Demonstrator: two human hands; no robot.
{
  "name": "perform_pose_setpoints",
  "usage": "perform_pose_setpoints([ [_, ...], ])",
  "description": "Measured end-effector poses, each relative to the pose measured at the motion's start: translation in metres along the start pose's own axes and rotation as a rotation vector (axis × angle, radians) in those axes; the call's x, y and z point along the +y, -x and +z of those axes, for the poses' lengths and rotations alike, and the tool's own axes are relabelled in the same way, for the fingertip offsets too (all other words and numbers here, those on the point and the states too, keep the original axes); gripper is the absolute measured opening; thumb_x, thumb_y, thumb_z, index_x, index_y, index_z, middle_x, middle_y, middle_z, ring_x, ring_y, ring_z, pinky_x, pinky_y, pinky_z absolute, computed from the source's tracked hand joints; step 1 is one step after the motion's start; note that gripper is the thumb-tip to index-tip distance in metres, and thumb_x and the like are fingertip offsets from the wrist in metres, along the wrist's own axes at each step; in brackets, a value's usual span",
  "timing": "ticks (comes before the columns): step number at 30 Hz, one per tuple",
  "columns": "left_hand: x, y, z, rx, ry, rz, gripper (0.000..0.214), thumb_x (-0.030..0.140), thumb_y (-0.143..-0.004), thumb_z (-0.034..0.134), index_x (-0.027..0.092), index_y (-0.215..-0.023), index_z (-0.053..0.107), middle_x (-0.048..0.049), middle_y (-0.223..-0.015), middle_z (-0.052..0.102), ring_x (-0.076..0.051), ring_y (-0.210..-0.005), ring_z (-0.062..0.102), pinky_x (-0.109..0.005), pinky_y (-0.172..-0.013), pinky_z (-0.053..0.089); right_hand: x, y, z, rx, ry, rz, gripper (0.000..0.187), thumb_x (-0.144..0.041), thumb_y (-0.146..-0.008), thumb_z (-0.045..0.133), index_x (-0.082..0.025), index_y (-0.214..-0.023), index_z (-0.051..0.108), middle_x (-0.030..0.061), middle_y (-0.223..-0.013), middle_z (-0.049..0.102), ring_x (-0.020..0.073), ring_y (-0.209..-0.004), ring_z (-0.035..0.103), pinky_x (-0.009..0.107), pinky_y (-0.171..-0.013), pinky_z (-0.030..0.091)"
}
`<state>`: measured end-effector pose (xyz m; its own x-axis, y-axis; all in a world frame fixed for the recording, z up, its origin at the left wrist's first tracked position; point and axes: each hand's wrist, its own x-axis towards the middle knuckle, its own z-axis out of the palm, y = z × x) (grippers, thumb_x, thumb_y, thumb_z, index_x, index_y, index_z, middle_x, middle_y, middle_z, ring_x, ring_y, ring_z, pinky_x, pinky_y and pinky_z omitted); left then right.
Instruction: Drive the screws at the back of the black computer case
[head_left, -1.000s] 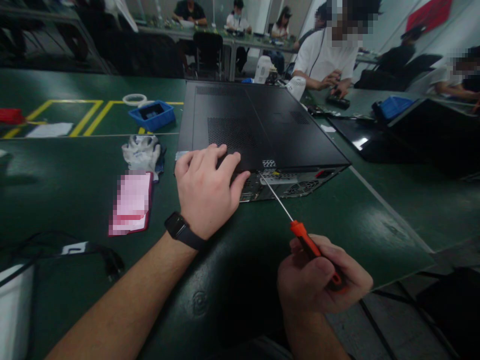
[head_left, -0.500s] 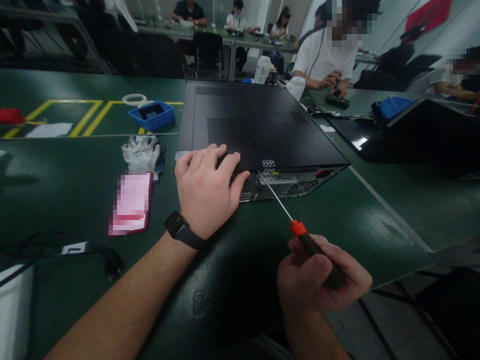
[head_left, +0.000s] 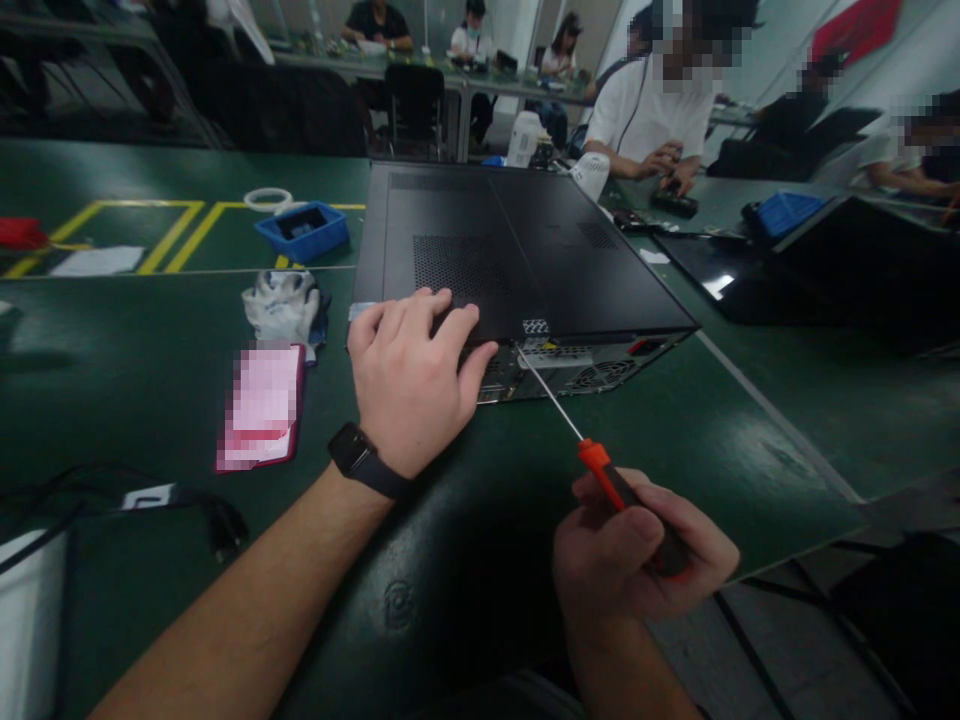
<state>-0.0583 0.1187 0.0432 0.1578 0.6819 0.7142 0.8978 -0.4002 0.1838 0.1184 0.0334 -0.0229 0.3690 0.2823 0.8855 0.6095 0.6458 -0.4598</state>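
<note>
A black computer case (head_left: pixel 480 210) lies flat on the green table, with its rear panel and round fan grille (head_left: pixel 604 375) facing me. My left hand (head_left: pixel 412 375) rests on the top near the rear edge, fingers spread and thumb over the edge. In my right hand (head_left: pixel 637 550) is a screwdriver (head_left: pixel 615 485) with a black and orange handle, gripped by closed fingers. Its thin shaft points up and left, and the tip meets the rear edge of the case just right of my left thumb. The screw under the tip is too small to make out.
Left of the case are white gloves (head_left: pixel 281 305), a pink-edged phone-like item (head_left: pixel 262 405), a blue bin (head_left: pixel 304 232) and black cables (head_left: pixel 217 520). A dark flat panel (head_left: pixel 750 280) lies to the right. Across the table a person in white (head_left: pixel 652 110) handles a small dark part.
The screwdriver handle has turned in my right hand, so more of its orange stripe shows. My left hand and the case stay in place.
</note>
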Motion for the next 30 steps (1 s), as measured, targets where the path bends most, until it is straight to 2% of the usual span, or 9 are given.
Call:
perform_pose_setpoints([
  [3, 0.000, 0.000, 0.000, -0.003, 0.002, -0.002, 0.027, 0.039, -0.098, 0.060, 0.025, -0.118, 0.069, -0.0118, -0.131, 0.072, -0.034, -0.127, 0.064, -0.054, -0.106, 0.039, -0.001, -0.003, 0.008, 0.088, -0.123, -0.071, 0.024, -0.024, -0.096, 0.063, -0.016, -0.118, 0.065, -0.0019, -0.082, 0.064, 0.0123, -0.056, 0.062, 0.030, -0.047, 0.051],
  [7, 0.001, 0.000, -0.001, -0.005, 0.003, 0.001, 0.027, 0.038, -0.098, 0.060, 0.024, -0.119, 0.069, -0.0120, -0.131, 0.072, -0.034, -0.128, 0.064, -0.054, -0.106, 0.039, -0.002, -0.005, 0.015, 0.132, -0.201, -0.035, 0.030, -0.028, -0.088, 0.069, -0.016, -0.115, 0.066, -0.0006, -0.080, 0.064, 0.0171, -0.061, 0.064, 0.035, -0.049, 0.052],
  [9, 0.001, 0.000, -0.001, -0.006, -0.002, 0.001, 0.027, 0.038, -0.098, 0.060, 0.023, -0.119, 0.069, -0.0121, -0.131, 0.072, -0.034, -0.128, 0.063, -0.053, -0.106, 0.038, -0.001, -0.005, 0.014, 0.121, -0.158, -0.053, 0.032, -0.027, -0.086, 0.069, -0.018, -0.116, 0.066, -0.0007, -0.082, 0.064, 0.0173, -0.062, 0.065, 0.036, -0.050, 0.054],
  [14, 0.001, 0.000, -0.001, -0.008, 0.008, -0.004, 0.027, 0.038, -0.098, 0.061, 0.023, -0.119, 0.070, -0.0122, -0.132, 0.072, -0.034, -0.128, 0.063, -0.054, -0.106, 0.038, 0.000, -0.005, 0.010, 0.116, -0.020, -0.091, 0.023, -0.025, -0.097, 0.063, -0.018, -0.118, 0.067, -0.0031, -0.077, 0.064, 0.0110, -0.053, 0.062, 0.027, -0.043, 0.050],
  [18, 0.001, 0.000, -0.001, -0.008, 0.016, -0.009, 0.027, 0.038, -0.097, 0.061, 0.024, -0.119, 0.070, -0.0122, -0.132, 0.072, -0.034, -0.128, 0.063, -0.054, -0.107, 0.037, -0.003, -0.006, 0.014, 0.120, -0.122, -0.055, 0.022, -0.027, -0.098, 0.062, -0.015, -0.116, 0.066, -0.0033, -0.077, 0.063, 0.0114, -0.053, 0.061, 0.027, -0.044, 0.050],
  [21, 0.001, 0.000, -0.001, -0.007, 0.010, -0.005, 0.027, 0.038, -0.098, 0.059, 0.024, -0.119, 0.070, -0.0122, -0.131, 0.072, -0.034, -0.128, 0.063, -0.054, -0.106, 0.038, -0.005, -0.006, 0.015, 0.120, -0.202, -0.018, 0.028, -0.030, -0.092, 0.067, -0.016, -0.115, 0.066, -0.0007, -0.082, 0.064, 0.0153, -0.060, 0.063, 0.032, -0.047, 0.052],
  [24, 0.001, 0.000, -0.001, -0.010, 0.008, -0.002, 0.027, 0.038, -0.098, 0.060, 0.024, -0.119, 0.070, -0.0123, -0.131, 0.072, -0.034, -0.128, 0.063, -0.054, -0.106, 0.038, -0.004, -0.005, 0.011, 0.092, -0.172, -0.041, 0.033, -0.023, -0.088, 0.068, -0.017, -0.120, 0.065, 0.0003, -0.085, 0.066, 0.0167, -0.064, 0.065, 0.034, -0.049, 0.053],
  [27, 0.000, 0.000, -0.001, -0.007, 0.004, 0.001, 0.027, 0.039, -0.099, 0.059, 0.024, -0.119, 0.070, -0.0121, -0.131, 0.072, -0.033, -0.128, 0.063, -0.053, -0.106, 0.038, -0.001, -0.004, 0.007, 0.066, -0.093, -0.100, 0.031, -0.017, -0.092, 0.064, -0.016, -0.124, 0.064, -0.0010, -0.086, 0.066, 0.0128, -0.061, 0.065, 0.030, -0.049, 0.053],
  [30, 0.000, 0.000, -0.001, -0.003, 0.000, 0.003, 0.027, 0.039, -0.099, 0.058, 0.023, -0.119, 0.070, -0.0121, -0.131, 0.072, -0.033, -0.128, 0.064, -0.053, -0.106, 0.038, 0.000, -0.004, 0.007, 0.080, -0.061, -0.102, 0.026, -0.020, -0.097, 0.063, -0.015, -0.122, 0.065, -0.0025, -0.083, 0.066, 0.0099, -0.056, 0.063, 0.026, -0.046, 0.051],
])
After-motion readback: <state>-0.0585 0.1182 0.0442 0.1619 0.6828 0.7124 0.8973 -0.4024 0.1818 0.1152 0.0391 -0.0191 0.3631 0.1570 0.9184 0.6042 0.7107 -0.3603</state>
